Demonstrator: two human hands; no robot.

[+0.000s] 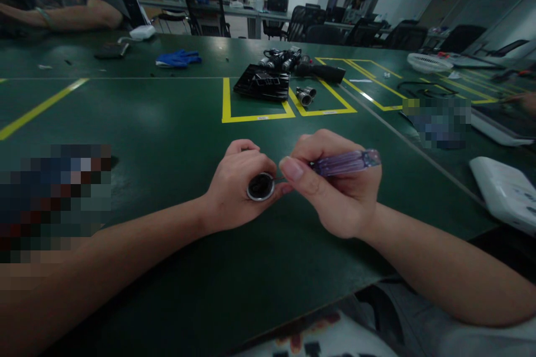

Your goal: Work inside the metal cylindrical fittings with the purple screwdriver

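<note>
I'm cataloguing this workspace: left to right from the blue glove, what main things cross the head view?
Blue glove, metal-rimmed tube in the left hand, purple-handled screwdriver in the right hand, white slatted bowl-shaped object, white plastic device.

Dim light leaves the near counter dark, with pale glare on yellow tape. The fingers look fairly clear; far chairs turn soft, edges stretch, and pixel blocks mask some patches.

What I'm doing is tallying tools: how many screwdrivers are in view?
1: the screwdriver in the right hand, beside the tube in the left hand. More may be hidden in the far pile.
</note>
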